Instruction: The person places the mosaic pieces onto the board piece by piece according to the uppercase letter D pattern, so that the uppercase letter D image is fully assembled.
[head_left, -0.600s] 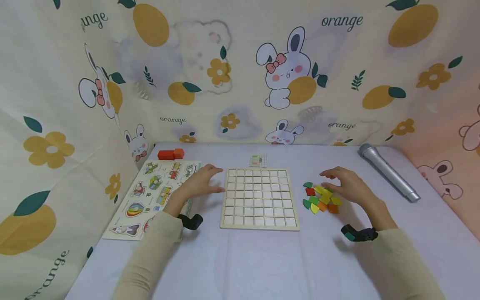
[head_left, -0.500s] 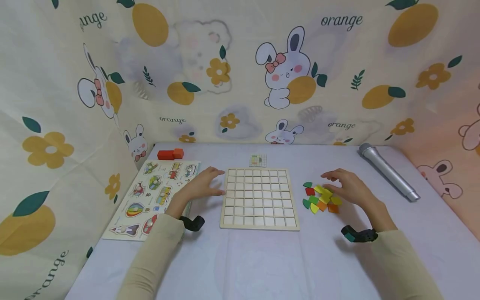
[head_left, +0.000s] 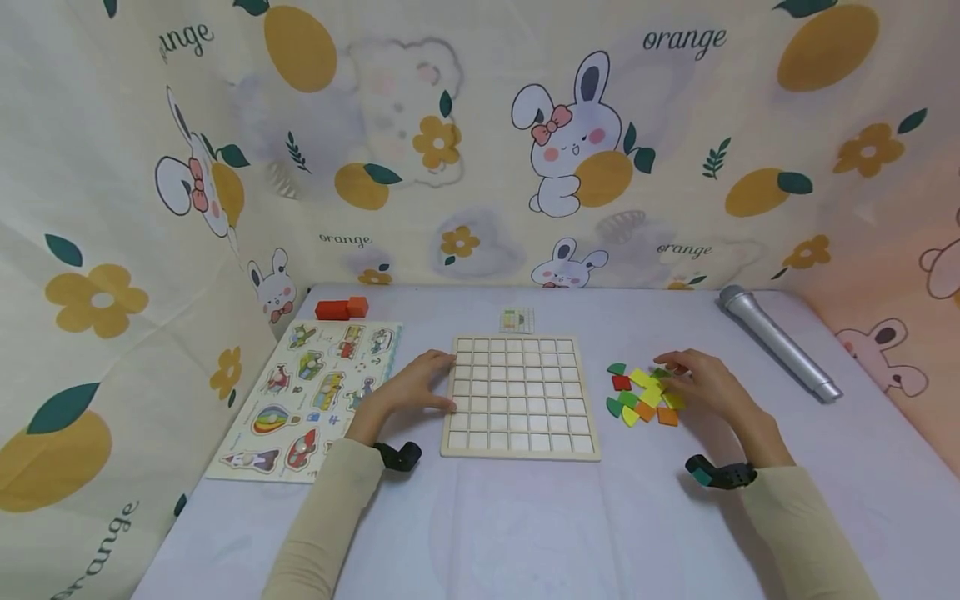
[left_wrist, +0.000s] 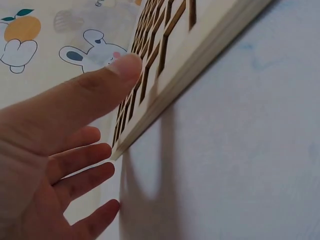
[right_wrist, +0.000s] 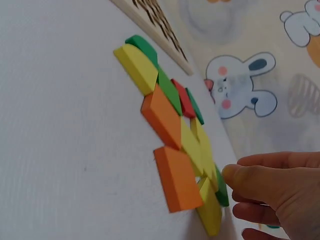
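In the head view my left hand [head_left: 412,387] is beside the left edge of a pale wooden grid board [head_left: 517,454]. Its fingers are extended, and the left wrist view shows the thumb [left_wrist: 125,70] over the board's rim, with nothing held. My right hand [head_left: 712,385] reaches over the far right side of a pile of small coloured blocks. Its thumb and forefinger are parted around a green block [right_wrist: 222,187]; whether they touch it is unclear. Around it lie orange blocks [right_wrist: 179,179], yellow blocks [right_wrist: 136,68], a red block [head_left: 622,383] and other green pieces [head_left: 614,407].
A picture puzzle board [head_left: 273,379] lies at the left, with red blocks [head_left: 333,310] behind it. Behind the grid board is a small printed card [head_left: 517,320]. A silver microphone [head_left: 780,343] lies at the back right. Patterned cloth walls [head_left: 480,150] enclose the table.
My left hand has moved right and nearer along the grid board's left edge. My right hand has lowered slightly and shifted right over the block pile.
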